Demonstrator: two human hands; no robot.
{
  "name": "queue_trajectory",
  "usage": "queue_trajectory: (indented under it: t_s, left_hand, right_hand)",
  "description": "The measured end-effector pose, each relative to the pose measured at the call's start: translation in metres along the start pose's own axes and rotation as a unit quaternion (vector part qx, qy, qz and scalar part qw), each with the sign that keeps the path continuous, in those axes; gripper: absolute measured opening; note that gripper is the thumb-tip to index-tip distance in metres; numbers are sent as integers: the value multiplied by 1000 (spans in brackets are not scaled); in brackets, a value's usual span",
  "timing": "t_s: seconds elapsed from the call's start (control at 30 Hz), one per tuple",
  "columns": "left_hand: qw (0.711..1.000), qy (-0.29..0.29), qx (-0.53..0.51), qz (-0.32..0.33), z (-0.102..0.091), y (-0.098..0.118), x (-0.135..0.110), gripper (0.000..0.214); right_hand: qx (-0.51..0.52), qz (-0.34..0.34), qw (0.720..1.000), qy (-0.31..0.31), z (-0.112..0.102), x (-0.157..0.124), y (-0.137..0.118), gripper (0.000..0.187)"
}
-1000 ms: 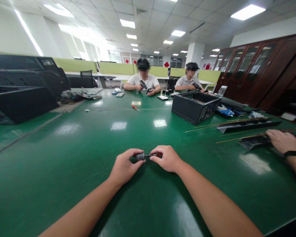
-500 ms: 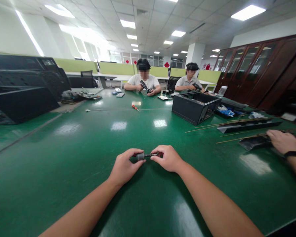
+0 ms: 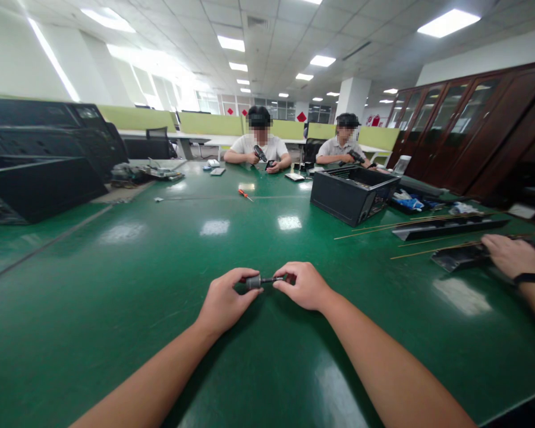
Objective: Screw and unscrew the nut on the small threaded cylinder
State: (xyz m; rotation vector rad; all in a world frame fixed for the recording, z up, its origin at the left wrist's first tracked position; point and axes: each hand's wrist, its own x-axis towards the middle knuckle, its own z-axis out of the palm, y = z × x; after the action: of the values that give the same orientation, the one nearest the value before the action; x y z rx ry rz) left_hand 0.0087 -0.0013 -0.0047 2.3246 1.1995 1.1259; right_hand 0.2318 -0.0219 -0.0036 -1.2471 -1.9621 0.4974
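Left hand (image 3: 229, 300) clamped on a small grey cylinder (image 3: 253, 283); right hand (image 3: 304, 287) pinching the end of the thin dark shaft (image 3: 268, 280) that runs from it. From where I stand, both parts sit between the hands, over the green surface (image 3: 160, 267); well beyond them, an orange screwdriver (image 3: 244, 194).

Left fingers (image 3: 252, 295) pinch a grey cylinder (image 3: 253, 282), right fingers (image 3: 284, 288) its shaft (image 3: 268, 280).

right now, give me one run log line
left hand: holds grey cylinder | right hand: pinches thin shaft | screwdriver: on table, beyond both hands
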Motion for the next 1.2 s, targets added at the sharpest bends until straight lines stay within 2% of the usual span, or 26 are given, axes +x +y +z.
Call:
queue_trajectory:
  t_s: [1.2]
  left_hand:
    - [1000, -2, -3, -7, 0, -1, 1, 27]
  right_hand:
    - [7, -7, 1000, 12, -6, -1, 5, 9]
